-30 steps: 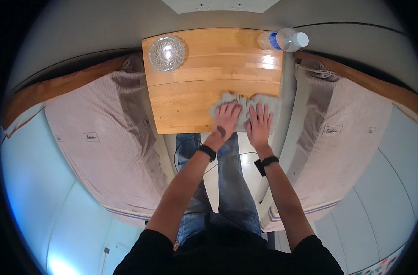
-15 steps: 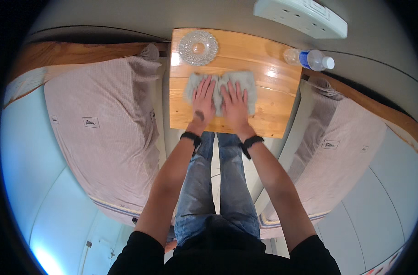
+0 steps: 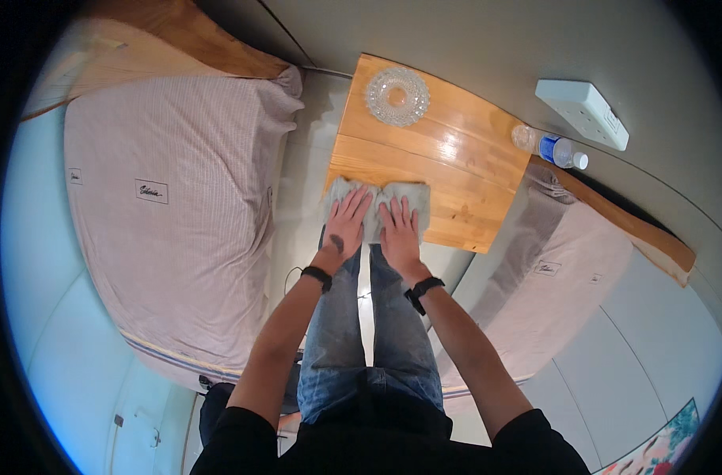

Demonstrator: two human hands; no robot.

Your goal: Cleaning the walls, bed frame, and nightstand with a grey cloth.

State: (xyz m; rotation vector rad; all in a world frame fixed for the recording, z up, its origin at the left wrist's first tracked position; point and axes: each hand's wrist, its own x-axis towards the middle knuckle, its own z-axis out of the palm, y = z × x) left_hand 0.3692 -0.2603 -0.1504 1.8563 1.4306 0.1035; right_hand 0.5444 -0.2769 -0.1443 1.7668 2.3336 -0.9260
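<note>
A grey, fluffy-looking cloth (image 3: 421, 198) lies along the near left edge of a varnished wooden table (image 3: 472, 194), part of it reaching past that edge. My left hand (image 3: 347, 227) rests flat on its left half, fingers stretched out. Beside it, my right hand (image 3: 400, 232) presses on the right half, palm down with the fingers slightly spread. A crease runs between the halves, and I cannot tell whether it is one cloth or two. Both wrists wear black bands.
A round, patterned glass dish (image 3: 397, 96) stands near the table's far left corner. At the far right, a clear plastic bottle (image 3: 552, 149) with a blue label lies on its side, below a white socket strip (image 3: 584, 113). Cloth-covered seats flank the table, left (image 3: 187, 150) and right (image 3: 535, 261).
My hands and the cloth have moved from the table's middle toward me, to its near left edge. The view has turned, so the table appears tilted and farther right.
</note>
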